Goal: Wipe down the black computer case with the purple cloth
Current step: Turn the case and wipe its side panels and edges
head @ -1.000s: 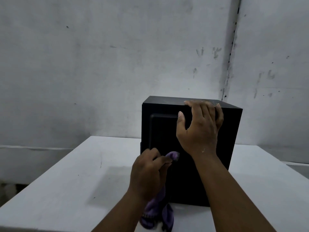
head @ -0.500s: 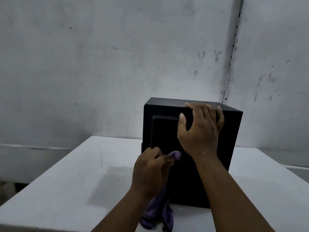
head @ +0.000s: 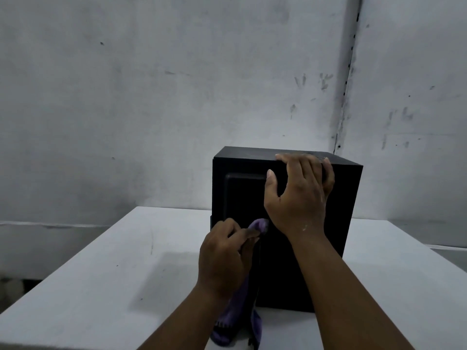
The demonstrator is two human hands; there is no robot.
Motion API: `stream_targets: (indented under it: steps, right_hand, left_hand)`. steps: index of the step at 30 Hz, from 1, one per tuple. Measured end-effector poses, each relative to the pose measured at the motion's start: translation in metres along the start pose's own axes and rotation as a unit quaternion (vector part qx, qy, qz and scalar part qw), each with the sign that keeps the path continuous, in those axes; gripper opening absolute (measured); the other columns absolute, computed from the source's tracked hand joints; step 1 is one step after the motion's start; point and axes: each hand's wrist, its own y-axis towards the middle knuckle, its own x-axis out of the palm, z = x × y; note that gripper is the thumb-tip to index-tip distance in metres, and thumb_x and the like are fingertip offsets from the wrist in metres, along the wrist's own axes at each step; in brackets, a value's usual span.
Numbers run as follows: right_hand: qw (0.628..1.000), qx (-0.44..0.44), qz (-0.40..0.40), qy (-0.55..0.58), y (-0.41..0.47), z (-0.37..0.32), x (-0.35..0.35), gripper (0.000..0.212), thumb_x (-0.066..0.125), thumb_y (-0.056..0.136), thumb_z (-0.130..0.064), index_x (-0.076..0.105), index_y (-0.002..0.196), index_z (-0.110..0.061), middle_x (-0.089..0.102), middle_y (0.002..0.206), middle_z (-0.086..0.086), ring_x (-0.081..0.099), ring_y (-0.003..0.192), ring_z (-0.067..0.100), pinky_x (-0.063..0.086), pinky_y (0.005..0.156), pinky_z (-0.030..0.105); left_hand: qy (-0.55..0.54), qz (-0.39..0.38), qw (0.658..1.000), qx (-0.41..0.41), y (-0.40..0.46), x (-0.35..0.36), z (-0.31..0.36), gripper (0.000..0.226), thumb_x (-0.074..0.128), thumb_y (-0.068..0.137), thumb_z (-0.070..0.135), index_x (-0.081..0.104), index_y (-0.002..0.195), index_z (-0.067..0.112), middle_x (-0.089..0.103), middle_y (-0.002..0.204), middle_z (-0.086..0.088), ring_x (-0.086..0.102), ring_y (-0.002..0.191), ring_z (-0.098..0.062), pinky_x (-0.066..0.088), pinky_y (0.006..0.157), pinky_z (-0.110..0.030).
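Note:
The black computer case (head: 348, 198) stands upright on the white table (head: 106, 274), right of centre. My left hand (head: 225, 258) grips the purple cloth (head: 240, 317) and presses it against the lower left of the case's near face; a fold of cloth pokes out above the fingers and the rest hangs down below the wrist to the tabletop. My right hand (head: 298, 195) lies on the case's top front edge, fingers bent over the top and thumb on the near face.
A stained grey wall (head: 151, 97) rises right behind the table, with a vertical seam at the right. The table's left edge drops off to a dark floor at the lower left.
The left hand with the cloth has shifted slightly up and right along the case's face. The right hand stays on the top edge.

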Motion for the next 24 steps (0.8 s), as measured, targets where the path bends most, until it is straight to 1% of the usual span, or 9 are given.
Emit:
stream_targets:
  steps: [3,5,7,10,13,15,18,20,24]
  right_hand:
    - [1.000,0.001,-0.001,0.002,0.000,0.000,-0.001,0.034,0.059,0.094,-0.036,0.065,0.123,-0.020,0.066,0.118,-0.004,0.052,0.132,0.023,0.019,0.124,0.052]
    - [1.000,0.001,-0.001,0.004,0.000,0.000,0.000,0.034,0.059,0.094,-0.036,0.065,0.123,-0.020,0.066,0.119,-0.004,0.052,0.132,0.023,0.019,0.124,0.052]
    - [1.000,0.000,-0.001,0.003,0.000,0.000,0.000,0.034,0.059,0.094,-0.036,0.065,0.123,-0.020,0.066,0.119,-0.005,0.051,0.132,0.022,0.019,0.124,0.052]
    - [1.000,-0.001,0.002,0.002,0.000,0.001,0.000,0.034,0.059,0.094,-0.036,0.065,0.123,-0.020,0.066,0.120,-0.004,0.051,0.132,0.022,0.019,0.124,0.051]
    - [1.000,-0.003,0.004,-0.002,0.000,0.001,0.001,0.034,0.060,0.094,-0.036,0.066,0.123,-0.019,0.067,0.119,-0.004,0.051,0.132,0.023,0.018,0.124,0.051]
    - [1.000,-0.002,0.004,0.000,-0.001,0.001,0.002,0.034,0.059,0.094,-0.036,0.066,0.123,-0.019,0.066,0.119,-0.004,0.051,0.132,0.023,0.018,0.124,0.051]
    - [1.000,0.002,0.003,0.000,0.000,0.000,0.001,0.034,0.059,0.094,-0.036,0.066,0.123,-0.019,0.066,0.119,-0.004,0.051,0.132,0.023,0.018,0.125,0.051]
    - [1.000,0.003,0.001,0.001,0.000,0.000,0.001,0.035,0.059,0.094,-0.036,0.065,0.123,-0.019,0.066,0.120,-0.004,0.051,0.133,0.023,0.018,0.125,0.051]
    - [1.000,0.001,-0.002,0.002,0.000,0.000,0.000,0.034,0.058,0.094,-0.036,0.065,0.123,-0.019,0.066,0.119,-0.004,0.050,0.132,0.022,0.016,0.125,0.050]
  left_hand:
    - [0.000,-0.030,0.999,0.014,-0.009,0.003,0.000,0.022,0.065,0.099,0.036,0.080,0.094,0.020,0.053,0.076,0.004,0.045,0.065,-0.013,0.043,0.049,-0.034]
    - [0.003,-0.038,0.999,0.022,-0.010,0.002,0.000,0.022,0.064,0.099,0.037,0.080,0.095,0.022,0.053,0.076,0.004,0.045,0.065,-0.013,0.041,0.049,-0.031]
    - [0.006,-0.033,0.999,0.027,-0.006,0.001,0.001,0.021,0.066,0.098,0.036,0.080,0.095,0.021,0.053,0.075,0.004,0.045,0.066,-0.013,0.040,0.050,-0.030]
    - [-0.003,-0.003,1.000,0.005,0.001,0.000,0.001,0.021,0.069,0.098,0.033,0.081,0.094,0.016,0.053,0.075,0.003,0.047,0.066,-0.016,0.043,0.049,-0.036]
    - [-0.003,0.017,1.000,-0.006,0.006,0.001,0.001,0.026,0.066,0.099,0.033,0.080,0.092,0.012,0.054,0.076,0.001,0.048,0.067,-0.017,0.045,0.050,-0.039]
    - [-0.002,0.010,1.000,-0.004,0.004,0.001,0.001,0.025,0.068,0.099,0.033,0.080,0.091,0.012,0.053,0.075,0.002,0.047,0.066,-0.017,0.044,0.049,-0.039]
    - [0.000,-0.018,1.000,0.002,-0.002,0.002,0.002,0.015,0.074,0.095,0.030,0.081,0.093,0.016,0.051,0.075,0.003,0.046,0.065,-0.015,0.044,0.048,-0.037]
    - [0.002,-0.036,0.999,0.006,-0.006,0.002,0.003,0.012,0.074,0.094,0.029,0.081,0.093,0.019,0.053,0.075,0.003,0.046,0.065,-0.014,0.044,0.049,-0.036]
    - [0.006,-0.022,1.000,-0.003,-0.001,0.001,0.005,0.020,0.069,0.096,0.034,0.081,0.093,0.017,0.054,0.075,0.003,0.046,0.066,-0.015,0.044,0.049,-0.037]
